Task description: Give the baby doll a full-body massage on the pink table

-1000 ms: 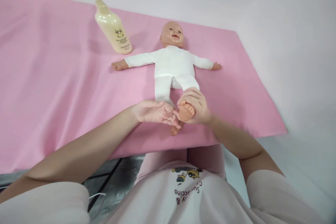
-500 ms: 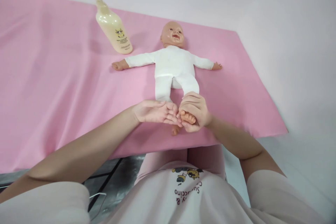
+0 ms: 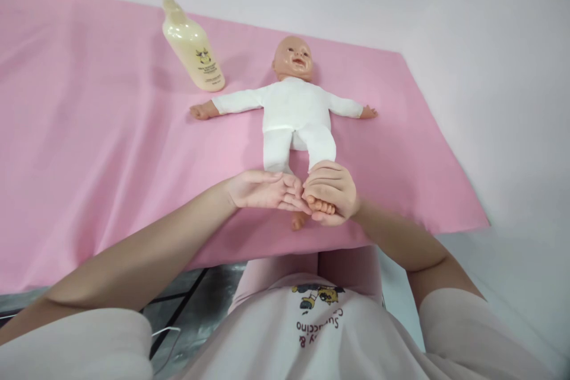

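A baby doll (image 3: 296, 104) with a white cloth body lies on its back, arms spread to both sides and legs towards me. My right hand (image 3: 332, 189) is wrapped round the foot (image 3: 321, 206) of the doll's leg on the right, and the toes poke out below my fingers. My left hand (image 3: 269, 191) is palm up with loosely bent fingers, its fingertips against the held foot and my right hand. Behind my left hand, the doll's other lower leg is partly covered; its foot (image 3: 299, 221) shows below.
A pale yellow pump bottle (image 3: 195, 50) with a cow print stands at the back, left of the doll's head. Pink cloth (image 3: 111, 148) covers the table, with folds on the left. The table's near edge meets my lap. A white wall (image 3: 481, 24) is behind.
My right hand has shifted slightly, tipping the held foot down and a little to the right. The left hand stays almost in place; the bottle and the doll's upper body have not moved.
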`<state>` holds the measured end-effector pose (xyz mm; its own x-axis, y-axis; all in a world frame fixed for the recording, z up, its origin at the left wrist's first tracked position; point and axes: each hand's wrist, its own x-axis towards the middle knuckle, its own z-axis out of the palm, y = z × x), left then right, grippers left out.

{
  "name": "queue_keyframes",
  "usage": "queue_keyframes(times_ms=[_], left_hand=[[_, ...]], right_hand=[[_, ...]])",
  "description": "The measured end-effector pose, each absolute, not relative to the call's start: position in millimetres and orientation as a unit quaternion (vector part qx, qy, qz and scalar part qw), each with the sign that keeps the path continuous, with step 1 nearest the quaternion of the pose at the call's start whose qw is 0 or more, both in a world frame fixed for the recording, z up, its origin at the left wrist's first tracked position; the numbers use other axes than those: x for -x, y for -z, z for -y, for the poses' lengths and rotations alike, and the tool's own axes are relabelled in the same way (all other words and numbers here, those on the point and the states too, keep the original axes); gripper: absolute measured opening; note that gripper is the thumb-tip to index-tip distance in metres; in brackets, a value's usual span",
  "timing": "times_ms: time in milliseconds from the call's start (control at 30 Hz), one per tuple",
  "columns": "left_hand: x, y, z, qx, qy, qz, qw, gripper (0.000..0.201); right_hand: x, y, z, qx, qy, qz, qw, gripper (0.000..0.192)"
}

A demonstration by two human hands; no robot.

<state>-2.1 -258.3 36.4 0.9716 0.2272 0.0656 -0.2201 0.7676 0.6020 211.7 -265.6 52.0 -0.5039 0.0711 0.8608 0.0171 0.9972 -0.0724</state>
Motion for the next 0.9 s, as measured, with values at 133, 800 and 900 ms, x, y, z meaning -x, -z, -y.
queue_keyframes(times_ms=[133,800,900], left_hand=[[2,-37,258,-0.319,-0.115,0.003,0.941,0.042],[5,-33,257,-0.334,-0.133,-0.006,0.933,0.056],[5,-33,258,-0.327,-0.134,-0.014,0.935,0.055]], right_hand=[[-214,-50,263,0.005,-0.044,0.870,0.491,0.046],[-209,-48,260,0.133,0.014,0.882,0.452,0.037],[-209,-45,260,0.122,0.005,0.882,0.456,0.028]])
